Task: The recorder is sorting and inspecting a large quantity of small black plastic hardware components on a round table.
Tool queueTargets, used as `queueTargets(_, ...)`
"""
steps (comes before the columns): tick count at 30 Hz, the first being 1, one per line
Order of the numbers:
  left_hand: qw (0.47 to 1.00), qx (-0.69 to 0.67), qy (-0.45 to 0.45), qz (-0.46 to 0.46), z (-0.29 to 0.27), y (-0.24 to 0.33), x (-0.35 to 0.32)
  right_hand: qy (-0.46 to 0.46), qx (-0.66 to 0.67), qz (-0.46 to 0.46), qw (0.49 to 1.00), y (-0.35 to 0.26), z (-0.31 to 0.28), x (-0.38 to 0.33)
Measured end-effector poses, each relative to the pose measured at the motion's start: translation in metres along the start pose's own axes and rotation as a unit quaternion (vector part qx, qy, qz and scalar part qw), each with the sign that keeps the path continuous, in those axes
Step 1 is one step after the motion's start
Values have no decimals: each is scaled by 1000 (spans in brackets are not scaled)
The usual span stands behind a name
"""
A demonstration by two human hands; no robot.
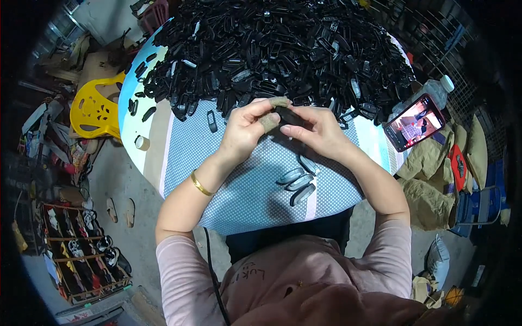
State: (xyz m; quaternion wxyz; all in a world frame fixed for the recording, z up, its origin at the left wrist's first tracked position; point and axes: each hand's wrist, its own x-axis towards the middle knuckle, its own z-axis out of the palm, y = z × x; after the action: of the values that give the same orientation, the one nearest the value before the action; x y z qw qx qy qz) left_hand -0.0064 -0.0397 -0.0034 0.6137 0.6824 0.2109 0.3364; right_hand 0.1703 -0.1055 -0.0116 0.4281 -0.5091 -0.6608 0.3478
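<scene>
- Your left hand (242, 133) and right hand (322, 130) both pinched a small black piece (288, 116) at the fingertips, over the patterned tablecloth (234, 198), just in front of the dark pile (261, 60).
- The piece seemed light and fairly stiff, probably slick, its thin edges perhaps fragile if bent.
- Its long sides looked the surest hold; the wraps (269, 121) on your left fingers likely added friction.

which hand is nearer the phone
Right. The right hand is left of the phone; the left hand is farther left, past the right hand.
</scene>
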Motion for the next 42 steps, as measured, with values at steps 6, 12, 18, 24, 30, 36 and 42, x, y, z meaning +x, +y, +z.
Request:
queueTargets(6, 996, 60, 2, 60, 1, 5, -3, 83, -87, -118, 986, 7, 9, -3)
queueTargets(12, 978, 183, 29, 91, 4, 7, -2, 82, -131, -140, 978, 9, 9, 2)
queueTargets(18, 912, 343, 78, 210, 15, 8, -5, 125, -321, -152, 926, 15, -40, 12)
queueTargets(24, 915, 328, -236, -5, 17, 17, -6, 50, -271, -22, 961, 23, -82, 8)
queueTargets(30, 891, 409, -122, 157, 28, -16, 6, 4, -389, -18, 921, 13, -60, 3)
queueTargets(36, 847, 482, -125, 185, 31, -21, 11, 35, -424, -90, 901, 25, -51, 6)
queueTargets(42, 948, 313, -55, 26, 21, -6, 3, 177, -162, -98, 966, 18, -44, 13)
